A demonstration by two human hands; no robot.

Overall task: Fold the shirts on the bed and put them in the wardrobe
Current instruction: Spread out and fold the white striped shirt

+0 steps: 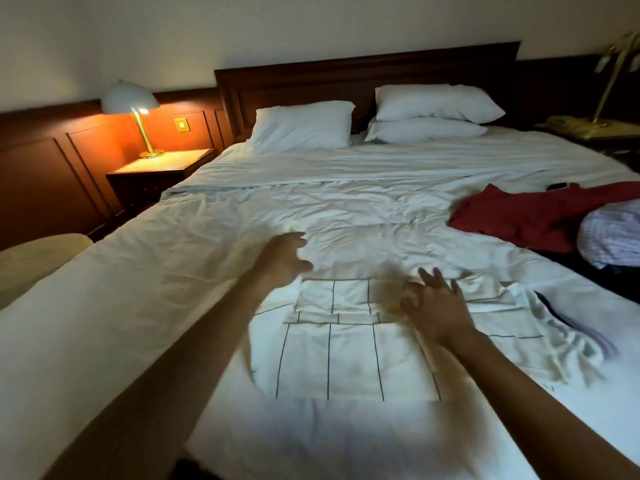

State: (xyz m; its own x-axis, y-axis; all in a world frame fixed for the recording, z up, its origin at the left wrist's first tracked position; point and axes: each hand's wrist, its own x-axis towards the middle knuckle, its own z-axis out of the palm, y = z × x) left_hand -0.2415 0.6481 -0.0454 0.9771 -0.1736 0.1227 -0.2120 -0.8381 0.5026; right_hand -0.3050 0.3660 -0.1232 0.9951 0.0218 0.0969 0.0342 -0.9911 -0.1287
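— Left hand (287,258): what is it doing?
— Released, fingers loosely spread, holding nothing, just past the far left corner of the white shirt (346,355).
— And the right hand (440,306)?
— Released too, fingers straight, blurred, over the shirt's right half. I cannot tell whether it touches the cloth.
— Where is the shirt?
— Spread on the bed (311,202) by the near edge, partly folded, with thin dark grid lines.
— What lies around it?
— A red shirt (540,216) and a striped shirt (609,237), crumpled to the right, touching each other, well apart from both hands. Three pillows (301,128) lie against the headboard (346,74), and a lit lamp (131,98) stands left of the bed.
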